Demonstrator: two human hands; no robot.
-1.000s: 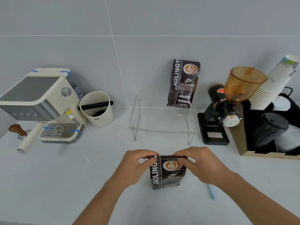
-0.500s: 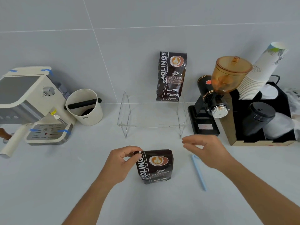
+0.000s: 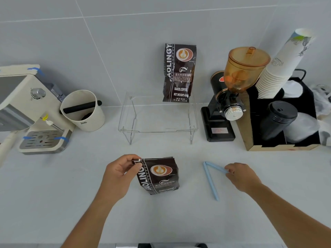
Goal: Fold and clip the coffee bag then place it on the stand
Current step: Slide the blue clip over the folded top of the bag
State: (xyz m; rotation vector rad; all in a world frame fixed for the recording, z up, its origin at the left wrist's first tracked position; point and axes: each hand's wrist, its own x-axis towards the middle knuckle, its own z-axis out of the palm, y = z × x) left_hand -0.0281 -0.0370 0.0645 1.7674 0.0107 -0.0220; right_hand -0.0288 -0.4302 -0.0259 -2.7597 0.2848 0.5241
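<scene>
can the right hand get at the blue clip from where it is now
Probably yes. The right hand already has its fingertips on one arm of the blue clip, which lies open on the counter with nothing over it. The left hand is away, pinching the bag.

Dark coffee bag point(image 3: 158, 176) standing on the tabletop point(image 3: 53, 185), pinched at its top left corner by the left hand point(image 3: 119, 174): white vertical lettering "OLING" up the left side with "COFFEE" in small letters beside it, "BAKED.COFFEE" near the bottom, small Chinese line above it too blurred to read. At 12 o'clock from it, second coffee bag point(image 3: 179, 73) upright at the back of the clear stand point(image 3: 157, 130): vertical "AOLINGY", then "BAKED.COFFEE" and "NET.WEIGHT:454g", with a Chinese line in a box mid-panel. At 10 o'clock, cream knock box point(image 3: 82, 110): small dark word on its front, unreadable.
</scene>
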